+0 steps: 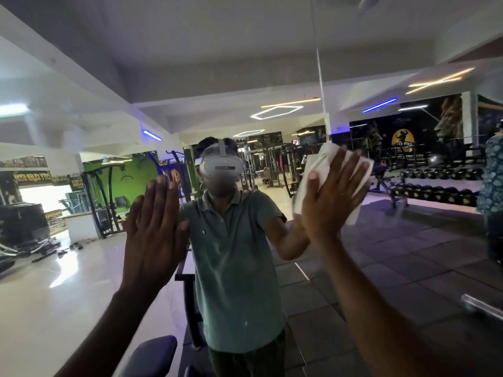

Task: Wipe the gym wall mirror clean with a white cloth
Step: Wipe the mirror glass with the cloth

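The gym wall mirror (245, 77) fills almost the whole view and reflects the room and me in a green shirt with a headset. My right hand (330, 197) is flat against the glass at upper right, pressing a white cloth (313, 175) onto it; the cloth shows around my fingers and thumb. My left hand (152, 227) rests palm-flat on the mirror at centre left, fingers together and pointing up, with nothing in it.
A padded bench (152, 357) stands close below, at the bottom edge. In the reflection are weight machines (109, 197) at left, a dumbbell rack (435, 186) at right, and another person (492, 186) at the far right edge.
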The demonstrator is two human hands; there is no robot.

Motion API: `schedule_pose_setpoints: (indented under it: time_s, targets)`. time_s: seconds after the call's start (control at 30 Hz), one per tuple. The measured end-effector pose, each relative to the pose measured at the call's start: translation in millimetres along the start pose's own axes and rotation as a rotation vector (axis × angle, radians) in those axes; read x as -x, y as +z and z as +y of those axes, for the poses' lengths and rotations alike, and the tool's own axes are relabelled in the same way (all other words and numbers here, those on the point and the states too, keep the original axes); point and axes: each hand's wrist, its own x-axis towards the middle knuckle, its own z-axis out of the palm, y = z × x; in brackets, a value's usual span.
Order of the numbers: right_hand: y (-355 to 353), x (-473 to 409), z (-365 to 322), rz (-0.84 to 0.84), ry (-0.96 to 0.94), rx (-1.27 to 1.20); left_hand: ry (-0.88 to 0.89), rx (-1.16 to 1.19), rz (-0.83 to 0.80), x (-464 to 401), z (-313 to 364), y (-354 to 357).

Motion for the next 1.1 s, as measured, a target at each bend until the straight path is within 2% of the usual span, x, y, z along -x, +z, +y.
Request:
schedule_pose_setpoints:
  time_s: [0.03,0.07,0.13,0.2,0.23,0.27,0.3,0.4,0.47,0.53,0.6,0.67,0.73,0.8,0.87,0.97,1.03,1.1]
  targets:
    - [-1.2,20.5,-15.7,-0.009,0.026,0.001,-0.009,-0.006,0.003,1.2,1.0,0.8]
    - [-4.1,48.7,-28.2,-0.056,-0.044,0.008,-0.013,-0.011,0.002,1.8,1.9,1.4]
    - [-12.1,113.0,-35.2,-0.241,-0.402,-0.017,-0.005,-0.018,-0.01,1.2,1.0,1.5]
    - [-20.4,138.5,-16.4,-0.357,-0.748,-0.06,0.006,-0.012,-0.018,2.6,-3.1,0.3]
    - [-19.4,130.2,-1.9,-0.376,-0.834,-0.079,0.006,-0.009,-0.013,5.6,-6.3,-0.8]
    - [-17.4,114.9,12.8,-0.364,-0.834,-0.09,0.008,-0.008,-0.004,10.0,-10.0,-2.5]
    - [-15.4,97.0,26.8,-0.33,-0.759,-0.083,0.012,-0.012,0.004,15.7,-14.1,-4.2]
    - [-10.7,51.1,56.0,-0.164,-0.312,0.024,0.004,-0.04,-0.007,33.6,-25.1,-6.5]
    - [-7.8,44.8,44.4,-0.098,-0.08,0.029,-0.021,-0.041,0.001,38.0,-24.0,-3.6]
    - [-4.5,56.0,9.7,-0.084,0.018,0.009,-0.04,-0.036,0.022,37.7,-19.3,-0.4]
    - [-5.6,83.4,-27.0,-0.136,-0.152,0.021,-0.038,-0.027,0.033,38.2,-17.8,1.3]
    - [-8.5,114.0,-49.8,-0.251,-0.507,0.011,-0.035,-0.019,0.027,39.3,-22.3,0.0]
    - [-12.9,118.2,-52.1,-0.326,-0.82,0.0,-0.031,-0.009,0.013,40.0,-26.2,-2.9]
    - [-14.2,95.7,-39.1,-0.338,-0.972,0.019,-0.042,0.002,0.003,39.7,-25.6,-3.8]
    - [-15.0,65.3,-14.9,-0.299,-0.858,0.045,-0.091,0.024,0.006,38.2,-18.5,-3.3]
    - [-20.0,31.9,28.4,-0.182,-0.416,0.092,-0.235,0.122,0.003,30.5,12.3,-0.9]
    - [-18.5,37.9,32.3,-0.147,-0.204,0.076,-0.229,0.198,0.0,20.9,48.0,2.5]
    - [-18.8,59.1,22.0,-0.173,-0.21,0.063,-0.163,0.264,0.002,7.9,87.2,8.6]
